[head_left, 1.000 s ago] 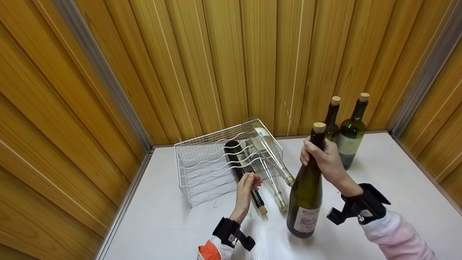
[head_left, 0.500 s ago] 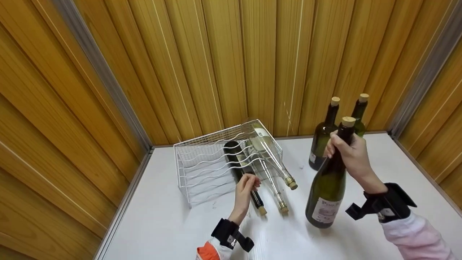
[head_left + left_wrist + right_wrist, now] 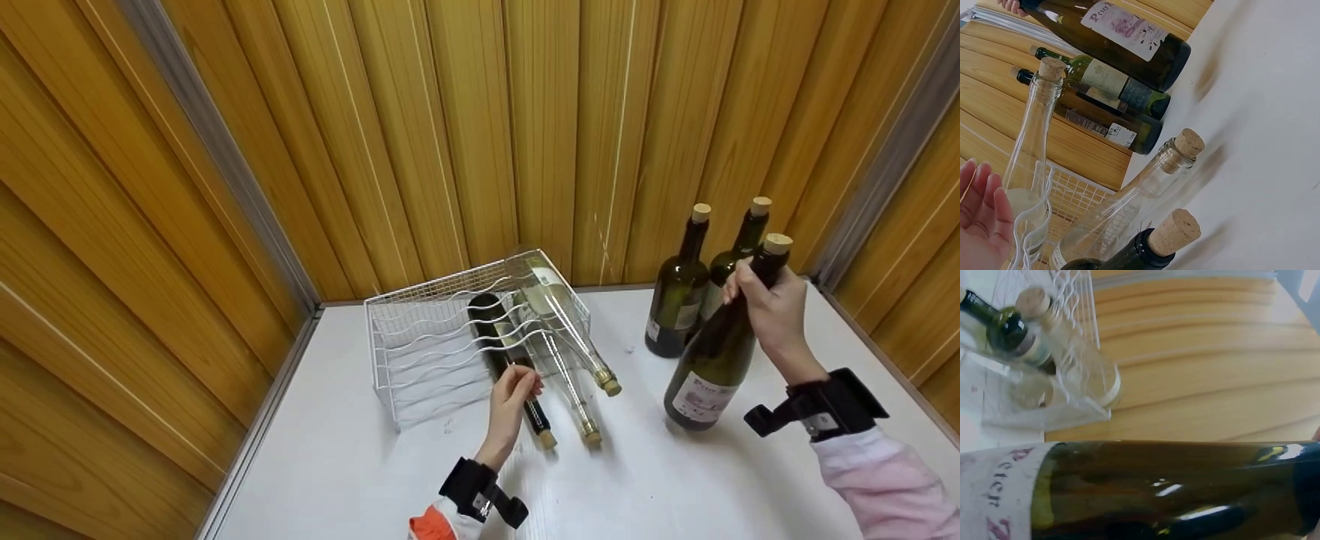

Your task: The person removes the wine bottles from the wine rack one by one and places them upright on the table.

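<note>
My right hand [image 3: 778,311] grips a dark green wine bottle [image 3: 724,349] around its neck, just below the cork. The bottle leans a little, base toward the left, its white label [image 3: 1126,28] with purple print facing the front. My left hand [image 3: 510,405], fingers loosely bent and holding nothing, hovers by the neck of a dark corked bottle [image 3: 538,420] lying in a white wire rack [image 3: 420,360]. Beside that one, two clear corked bottles lie in the rack, a lower one [image 3: 574,401] and an upper one [image 3: 577,337].
Two more corked green bottles stand upright at the back right, a left one [image 3: 675,307] and a right one [image 3: 739,247] partly behind the held bottle. Wood-panelled walls [image 3: 465,150] enclose the white table [image 3: 337,480] at the back and sides.
My right hand has carried the wine bottle right and back, toward the two standing bottles, and it leans more now. The left hand has stayed nearly still.
</note>
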{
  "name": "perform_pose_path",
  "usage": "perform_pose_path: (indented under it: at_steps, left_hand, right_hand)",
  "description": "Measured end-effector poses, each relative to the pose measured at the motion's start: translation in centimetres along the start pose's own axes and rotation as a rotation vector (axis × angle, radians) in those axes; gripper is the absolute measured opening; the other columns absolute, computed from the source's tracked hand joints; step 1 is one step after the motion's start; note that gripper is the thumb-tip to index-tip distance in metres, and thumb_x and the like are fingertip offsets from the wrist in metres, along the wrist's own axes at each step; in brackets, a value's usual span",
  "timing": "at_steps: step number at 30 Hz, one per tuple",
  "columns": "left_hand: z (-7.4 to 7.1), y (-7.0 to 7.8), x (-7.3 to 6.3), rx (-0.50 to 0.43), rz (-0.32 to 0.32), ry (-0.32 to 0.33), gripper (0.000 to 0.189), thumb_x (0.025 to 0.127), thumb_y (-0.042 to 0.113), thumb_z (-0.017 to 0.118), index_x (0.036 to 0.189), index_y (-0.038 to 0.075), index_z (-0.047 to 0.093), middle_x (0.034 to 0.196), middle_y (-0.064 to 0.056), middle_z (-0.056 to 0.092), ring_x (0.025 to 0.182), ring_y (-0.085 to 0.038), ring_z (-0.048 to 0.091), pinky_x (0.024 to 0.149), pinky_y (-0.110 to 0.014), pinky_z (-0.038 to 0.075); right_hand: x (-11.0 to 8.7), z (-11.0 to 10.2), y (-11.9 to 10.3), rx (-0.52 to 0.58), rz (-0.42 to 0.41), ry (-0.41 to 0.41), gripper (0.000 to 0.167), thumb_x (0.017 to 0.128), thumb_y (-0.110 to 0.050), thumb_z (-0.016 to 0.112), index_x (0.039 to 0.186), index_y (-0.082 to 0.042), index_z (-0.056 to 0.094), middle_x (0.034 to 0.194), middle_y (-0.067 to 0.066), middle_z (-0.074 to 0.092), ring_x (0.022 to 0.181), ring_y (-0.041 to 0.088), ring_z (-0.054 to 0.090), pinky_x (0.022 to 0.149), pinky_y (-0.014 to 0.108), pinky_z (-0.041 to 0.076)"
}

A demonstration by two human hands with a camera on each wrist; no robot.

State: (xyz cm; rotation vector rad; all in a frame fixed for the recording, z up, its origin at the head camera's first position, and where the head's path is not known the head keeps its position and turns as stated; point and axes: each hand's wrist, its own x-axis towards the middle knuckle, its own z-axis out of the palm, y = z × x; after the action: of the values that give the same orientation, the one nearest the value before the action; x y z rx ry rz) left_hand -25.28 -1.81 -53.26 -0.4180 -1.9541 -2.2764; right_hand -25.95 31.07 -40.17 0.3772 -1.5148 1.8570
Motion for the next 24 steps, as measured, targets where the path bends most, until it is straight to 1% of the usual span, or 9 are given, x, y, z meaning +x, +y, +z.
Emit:
perform_pose_path:
  at_steps: [3, 6, 13, 16, 19, 23, 24]
  left_hand:
    - [-0.1, -0.1, -0.1, 0.0, -0.01, 0.001, 0.022, 0.107, -0.003, 0.055, 0.108, -0.024, 0.057, 0.093, -0.018, 0.07, 0.078, 0.0, 0.06, 0.075, -0.018, 0.051]
    - [-0.1, -0.1, -0.2, -0.003, -0.017, 0.003, 0.022, 0.107, -0.002, 0.055, 0.109, -0.024, 0.056, 0.092, -0.017, 0.07, 0.078, -0.001, 0.06, 0.076, -0.019, 0.051]
    - [-0.3, -0.1, -0.3, -0.01, -0.062, 0.009, 0.022, 0.107, -0.002, 0.056, 0.109, -0.024, 0.056, 0.088, -0.002, 0.065, 0.077, -0.002, 0.06, 0.075, -0.017, 0.049]
    - [-0.4, -0.1, -0.3, -0.014, -0.061, 0.012, 0.022, 0.107, -0.002, 0.057, 0.109, -0.024, 0.056, 0.088, -0.003, 0.065, 0.077, -0.003, 0.06, 0.075, -0.018, 0.049]
    - [-0.6, -0.2, -0.2, -0.015, -0.053, 0.015, 0.021, 0.107, -0.003, 0.057, 0.109, -0.023, 0.056, 0.09, -0.006, 0.067, 0.077, -0.003, 0.059, 0.075, -0.018, 0.048]
    - [-0.7, -0.3, -0.1, -0.018, -0.055, 0.021, 0.021, 0.107, -0.002, 0.057, 0.108, -0.023, 0.056, 0.09, -0.005, 0.067, 0.077, -0.003, 0.059, 0.075, -0.017, 0.048]
    - [-0.7, -0.3, -0.1, -0.017, -0.057, 0.023, 0.021, 0.107, -0.002, 0.057, 0.108, -0.023, 0.056, 0.09, -0.005, 0.067, 0.077, -0.003, 0.059, 0.075, -0.017, 0.048]
  right_hand:
    - [0.5, -0.9, 0.7, -0.035, 0.03, 0.083, 0.024, 0.1, 0.007, 0.059, 0.08, -0.005, 0.064, 0.061, -0.004, 0.064, 0.053, 0.005, 0.061, 0.058, 0.016, 0.052]
    - [1.0, -1.6, 1.2, -0.066, 0.047, 0.14, 0.024, 0.099, 0.006, 0.059, 0.08, -0.006, 0.064, 0.061, -0.003, 0.064, 0.053, 0.005, 0.06, 0.058, 0.016, 0.053]
    - [2.2, -3.1, 2.3, -0.13, 0.027, 0.181, 0.025, 0.1, 0.006, 0.061, 0.078, -0.007, 0.064, 0.062, -0.004, 0.064, 0.053, 0.004, 0.061, 0.059, 0.014, 0.052]
    - [2.7, -3.6, 2.7, -0.176, 0.032, 0.194, 0.025, 0.099, 0.005, 0.061, 0.078, -0.009, 0.065, 0.062, -0.006, 0.065, 0.053, 0.003, 0.061, 0.059, 0.013, 0.052]
    - [3.2, -4.1, 3.2, -0.194, 0.043, 0.215, 0.025, 0.097, 0.006, 0.061, 0.079, -0.011, 0.065, 0.061, -0.006, 0.064, 0.053, 0.003, 0.061, 0.059, 0.013, 0.052]
    - [3.7, -4.8, 3.9, -0.171, 0.056, 0.26, 0.025, 0.095, 0.007, 0.061, 0.079, -0.011, 0.066, 0.06, -0.006, 0.064, 0.051, 0.002, 0.06, 0.058, 0.013, 0.051]
    - [3.8, -4.9, 4.1, -0.18, 0.057, 0.268, 0.025, 0.095, 0.007, 0.061, 0.079, -0.012, 0.066, 0.06, -0.006, 0.064, 0.051, 0.002, 0.06, 0.058, 0.013, 0.051]
